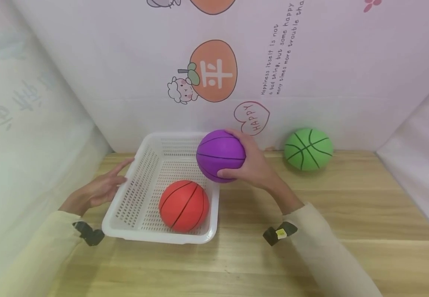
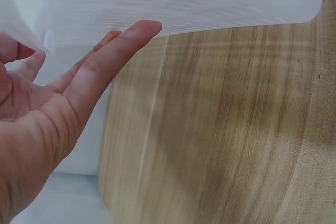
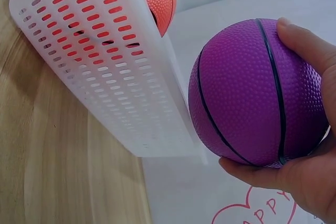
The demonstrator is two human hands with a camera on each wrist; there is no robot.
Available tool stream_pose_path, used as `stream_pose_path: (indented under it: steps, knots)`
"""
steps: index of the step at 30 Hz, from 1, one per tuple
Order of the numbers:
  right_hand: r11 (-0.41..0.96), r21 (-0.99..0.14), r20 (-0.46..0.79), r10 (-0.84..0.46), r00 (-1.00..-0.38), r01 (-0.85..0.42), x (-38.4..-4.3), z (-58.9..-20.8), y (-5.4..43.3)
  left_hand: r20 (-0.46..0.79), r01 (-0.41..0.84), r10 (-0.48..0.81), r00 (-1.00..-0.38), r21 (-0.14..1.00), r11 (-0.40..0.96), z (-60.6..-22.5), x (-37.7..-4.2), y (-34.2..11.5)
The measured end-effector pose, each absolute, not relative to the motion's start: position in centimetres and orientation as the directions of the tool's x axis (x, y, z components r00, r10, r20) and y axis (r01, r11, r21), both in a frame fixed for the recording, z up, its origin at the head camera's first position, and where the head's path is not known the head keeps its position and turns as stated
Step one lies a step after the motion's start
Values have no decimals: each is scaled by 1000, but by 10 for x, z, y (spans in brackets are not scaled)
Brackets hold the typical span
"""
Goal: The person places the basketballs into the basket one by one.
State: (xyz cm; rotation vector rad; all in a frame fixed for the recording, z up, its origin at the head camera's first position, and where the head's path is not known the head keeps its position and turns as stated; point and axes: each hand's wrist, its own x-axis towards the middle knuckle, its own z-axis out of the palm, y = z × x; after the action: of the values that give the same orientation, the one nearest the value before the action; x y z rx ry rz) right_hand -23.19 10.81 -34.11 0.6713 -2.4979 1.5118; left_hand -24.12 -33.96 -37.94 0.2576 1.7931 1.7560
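Note:
My right hand [image 1: 253, 161] grips a purple ball [image 1: 218, 150] with black lines, thumb on one side and fingers on the other. The ball is raised over the right rim of a white perforated plastic basket [image 1: 159, 236]. Inside the basket, at its near right corner, lies a red ball [image 1: 185, 206]. My left hand [image 1: 101, 187] is at the basket's left side, its fingertips right at the outer wall. In the left wrist view, the longest visible finger [image 2: 113, 59] is straight against the basket.
A green ball [image 1: 308, 149] rests on the wooden table [image 1: 292, 264] at the back right, close to the white printed backdrop [image 1: 311, 62]. White sheets also line the left and right sides.

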Motion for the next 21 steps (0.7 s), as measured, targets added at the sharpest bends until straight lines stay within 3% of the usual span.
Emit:
stream_pose_path:
  steps: [21]
  knots:
    - [367, -797, 371, -327, -869, -479, -250, -341, 82, -299, -295, 519, -801, 951, 93, -379, -243, -338]
